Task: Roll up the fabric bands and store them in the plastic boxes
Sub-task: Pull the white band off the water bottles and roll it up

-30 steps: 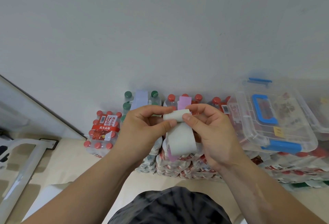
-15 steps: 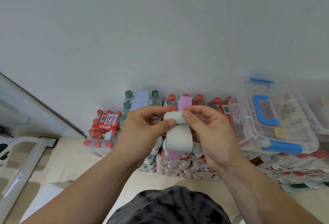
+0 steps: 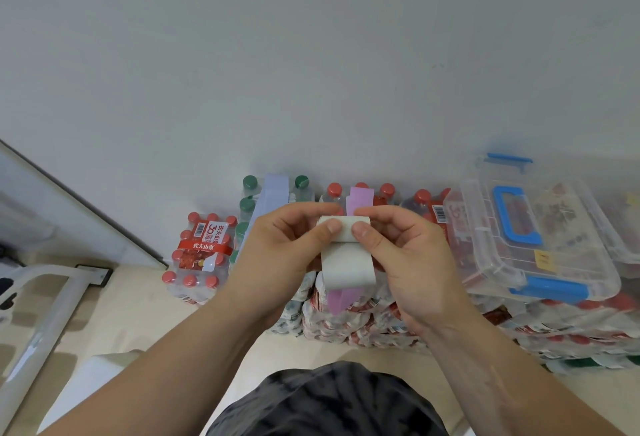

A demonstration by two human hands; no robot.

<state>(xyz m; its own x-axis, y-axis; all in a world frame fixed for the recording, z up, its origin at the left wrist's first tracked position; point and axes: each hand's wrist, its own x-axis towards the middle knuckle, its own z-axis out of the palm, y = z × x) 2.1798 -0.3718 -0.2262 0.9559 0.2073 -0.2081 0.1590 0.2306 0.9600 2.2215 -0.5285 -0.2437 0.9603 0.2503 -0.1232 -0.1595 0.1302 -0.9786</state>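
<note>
Both my hands hold a white fabric band (image 3: 347,266) at chest height in front of the stacked water bottles. Its top is wound into a small roll; my left hand (image 3: 287,255) and my right hand (image 3: 405,255) pinch that roll between thumbs and fingers. A short loose tail hangs below the roll. A pink band (image 3: 360,198) lies draped over the bottles behind, its lower end showing under the white tail. A pale blue band (image 3: 275,190) lies over the bottles to the left. A clear plastic box (image 3: 533,228) with blue handle and clips sits shut on the bottle packs at right.
Shrink-wrapped packs of bottles with red caps (image 3: 202,248) and green caps (image 3: 250,182) are stacked against the white wall. A second clear box edge (image 3: 627,228) shows at the far right. A white frame (image 3: 52,304) stands on the floor at left.
The roll has grown and the hanging white tail has shortened as both hands wound it up. My thumbs now sit closer together on the roll.
</note>
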